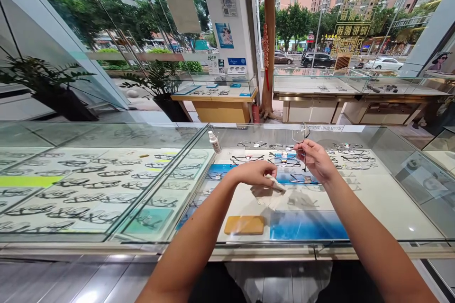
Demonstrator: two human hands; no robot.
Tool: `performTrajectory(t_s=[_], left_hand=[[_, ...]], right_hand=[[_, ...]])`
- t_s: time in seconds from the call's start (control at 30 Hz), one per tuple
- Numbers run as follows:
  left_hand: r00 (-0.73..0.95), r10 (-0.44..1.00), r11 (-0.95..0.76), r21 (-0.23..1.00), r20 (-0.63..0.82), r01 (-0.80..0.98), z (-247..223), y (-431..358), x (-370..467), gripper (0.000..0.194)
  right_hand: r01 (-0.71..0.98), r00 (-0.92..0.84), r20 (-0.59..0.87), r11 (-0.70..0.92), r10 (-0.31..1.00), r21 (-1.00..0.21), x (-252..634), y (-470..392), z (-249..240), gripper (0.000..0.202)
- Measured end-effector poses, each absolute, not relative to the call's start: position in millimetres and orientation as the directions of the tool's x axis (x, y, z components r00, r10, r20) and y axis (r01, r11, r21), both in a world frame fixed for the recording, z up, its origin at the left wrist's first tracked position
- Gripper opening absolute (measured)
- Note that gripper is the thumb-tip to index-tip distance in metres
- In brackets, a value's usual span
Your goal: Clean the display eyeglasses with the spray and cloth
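Note:
My right hand (318, 160) is raised over the glass display case (387, 208), its fingers closed on a thin-framed pair of glasses (301, 135) held upright. To its left, my left hand (256, 173) hovers low over the glass, pinching a pale cloth (275, 183) that hangs from its fingertips. The cloth and the glasses are apart. A small white spray bottle (214, 142) stands on the case, left of and beyond my left hand. Nearer to me is a yellow-orange glasses case (244, 225), beside a blue panel (308, 225).
Rows of glasses (90, 183) fill the display case at the left. Several more pairs lie under the glass near both hands. Potted plants (165, 80), a wooden-sided display counter (222, 109) and a tree trunk (268, 42) stand beyond, before large windows.

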State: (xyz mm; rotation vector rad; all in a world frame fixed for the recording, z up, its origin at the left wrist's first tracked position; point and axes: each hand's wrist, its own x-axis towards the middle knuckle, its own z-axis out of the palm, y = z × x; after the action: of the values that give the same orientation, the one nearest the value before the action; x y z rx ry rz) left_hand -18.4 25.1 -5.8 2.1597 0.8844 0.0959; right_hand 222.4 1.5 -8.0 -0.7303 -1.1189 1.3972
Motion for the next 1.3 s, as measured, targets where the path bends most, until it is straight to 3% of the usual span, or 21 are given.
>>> performTrajectory(t_s=[0.1,0.23,0.37,0.47,0.7,0.9,0.97,1.07,1.17,1.3], left_hand=[[0.706,0.702,-0.379,0.789,-0.095,0.484,-1.9,24.8,-19.1,0.015],[0.592,0.804,-0.228,0.947,0.052,0.226,1.5,21.8,-12.6,0.025],[0.416,0.893,-0.179,0.984,0.171,-0.021,-0.8,16.3,0.8,0.037],[0.378,0.902,-0.175,0.977,0.208,-0.121,-7.3,12.6,11.7,0.046],[0.351,0.847,-0.348,0.916,0.399,-0.201,-22.3,1.1,30.2,0.052],[0.317,0.779,-0.567,0.823,0.541,-0.012,-24.5,-13.7,35.8,0.039],[0.223,0.816,-0.541,0.841,0.534,-0.034,-26.2,-14.5,39.7,0.039],[0.165,0.906,-0.367,0.917,0.391,-0.156,-29.4,-11.7,45.2,0.05],[0.284,0.934,-0.166,0.967,0.218,-0.194,-30.6,-7.8,46.7,0.065],[0.434,0.886,-0.114,0.983,0.165,-0.141,-27.9,-6.6,44.4,0.068]], right_hand=[[-0.395,-0.153,0.173,0.1,0.973,-0.913,223.5,1.7,-6.7,0.044],[-0.411,-0.129,0.175,0.108,0.976,-0.905,223.8,1.6,-6.0,0.046],[-0.398,-0.107,0.216,0.157,0.97,-0.904,221.8,2.5,-9.5,0.042],[-0.403,-0.087,0.225,0.172,0.971,-0.899,218.4,3.5,-12.8,0.042],[-0.387,0.02,0.205,0.196,0.979,-0.901,211.3,1.3,-14.5,0.046],[-0.445,0.032,0.17,0.167,0.985,-0.88,205.7,-4.1,-15.9,0.045],[-0.461,-0.008,0.174,0.151,0.985,-0.875,201.9,-7.3,-15.9,0.046],[-0.468,-0.085,0.162,0.104,0.983,-0.878,197.2,-12.0,-15.5,0.048],[-0.477,-0.103,0.145,0.079,0.984,-0.875,195.9,-13.7,-15.7,0.05],[-0.489,-0.09,0.158,0.095,0.983,-0.867,196.4,-11.9,-18.2,0.05]])
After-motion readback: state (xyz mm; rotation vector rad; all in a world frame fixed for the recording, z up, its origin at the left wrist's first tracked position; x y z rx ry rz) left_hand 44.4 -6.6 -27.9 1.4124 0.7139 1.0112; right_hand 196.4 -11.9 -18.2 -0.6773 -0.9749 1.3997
